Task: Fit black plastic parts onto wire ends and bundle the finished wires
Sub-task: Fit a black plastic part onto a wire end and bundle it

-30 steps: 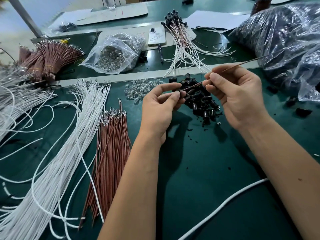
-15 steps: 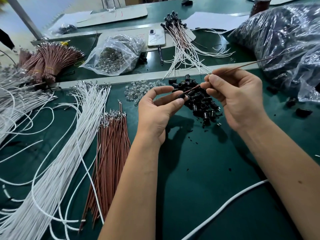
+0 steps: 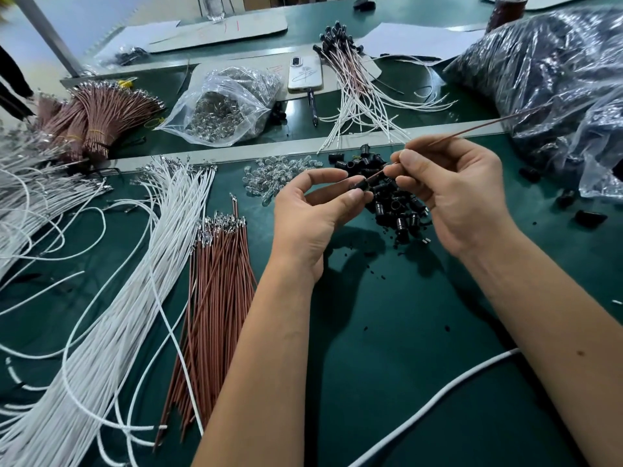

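My left hand [image 3: 315,217] pinches a small black plastic part [image 3: 360,185] between thumb and forefinger. My right hand [image 3: 451,193] pinches a thin brown wire [image 3: 478,128] that runs up to the right; its near end meets the black part. Both hands hover over a pile of black plastic parts [image 3: 392,203] on the green mat [image 3: 404,332]. Loose brown wires [image 3: 215,298] lie left of my left arm, beside a spread of white wires [image 3: 141,281]. Finished wires with black parts [image 3: 350,82] lie at the back centre.
A clear bag of small clear pieces [image 3: 222,109] and a loose heap of them [image 3: 279,173] sit behind my hands. Banded brown wire bundles [image 3: 97,119] lie back left. A phone [image 3: 305,74] lies at the back. Large plastic bags [image 3: 556,82] fill the right.
My left hand has lifted slightly and re-pinched the black part at the wire's end. The right hand with the brown wire has barely shifted.
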`<state>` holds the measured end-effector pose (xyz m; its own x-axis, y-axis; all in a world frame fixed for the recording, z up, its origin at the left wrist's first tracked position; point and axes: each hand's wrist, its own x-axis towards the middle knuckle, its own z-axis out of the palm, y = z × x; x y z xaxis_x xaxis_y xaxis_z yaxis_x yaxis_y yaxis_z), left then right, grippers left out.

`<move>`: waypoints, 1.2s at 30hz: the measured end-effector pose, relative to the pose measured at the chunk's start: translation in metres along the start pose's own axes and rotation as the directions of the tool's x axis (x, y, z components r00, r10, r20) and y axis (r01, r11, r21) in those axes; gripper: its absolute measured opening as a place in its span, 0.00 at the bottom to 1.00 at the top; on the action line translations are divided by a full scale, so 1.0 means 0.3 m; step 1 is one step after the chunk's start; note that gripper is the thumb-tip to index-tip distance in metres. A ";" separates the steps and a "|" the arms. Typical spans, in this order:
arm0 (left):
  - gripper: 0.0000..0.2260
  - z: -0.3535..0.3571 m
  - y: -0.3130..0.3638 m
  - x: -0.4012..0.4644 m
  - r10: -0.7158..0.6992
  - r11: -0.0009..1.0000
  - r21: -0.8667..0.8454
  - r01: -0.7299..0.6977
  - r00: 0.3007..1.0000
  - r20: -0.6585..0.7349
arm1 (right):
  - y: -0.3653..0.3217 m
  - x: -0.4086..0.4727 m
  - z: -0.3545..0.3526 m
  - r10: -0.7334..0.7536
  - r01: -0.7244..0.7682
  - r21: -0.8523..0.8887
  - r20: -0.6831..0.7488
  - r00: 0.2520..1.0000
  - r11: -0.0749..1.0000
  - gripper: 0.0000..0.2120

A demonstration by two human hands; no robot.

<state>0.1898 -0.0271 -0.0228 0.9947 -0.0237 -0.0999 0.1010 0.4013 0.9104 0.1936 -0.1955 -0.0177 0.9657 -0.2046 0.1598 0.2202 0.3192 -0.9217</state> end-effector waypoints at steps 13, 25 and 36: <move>0.12 0.002 -0.009 -0.001 0.086 0.989 0.120 -0.085 0.996 -0.003 | 0.005 -0.012 0.009 0.069 -0.064 -0.109 0.047 0.997 0.992 0.05; 0.12 0.001 -0.014 0.003 0.143 0.982 0.119 -0.144 0.990 0.019 | 0.012 -0.013 0.012 -0.020 0.020 -0.190 0.002 1.000 0.982 0.06; 0.12 0.015 -0.030 0.005 0.275 0.930 0.251 -0.270 0.961 0.016 | 0.021 -0.008 0.010 0.007 -0.012 -0.189 -0.032 0.999 0.982 0.05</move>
<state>0.1904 -0.0348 -0.0294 0.9844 0.0728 0.1605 -0.1699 0.1497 0.9740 0.1930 -0.1902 -0.0227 0.9623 -0.2318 0.1425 0.1783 0.1415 -0.9738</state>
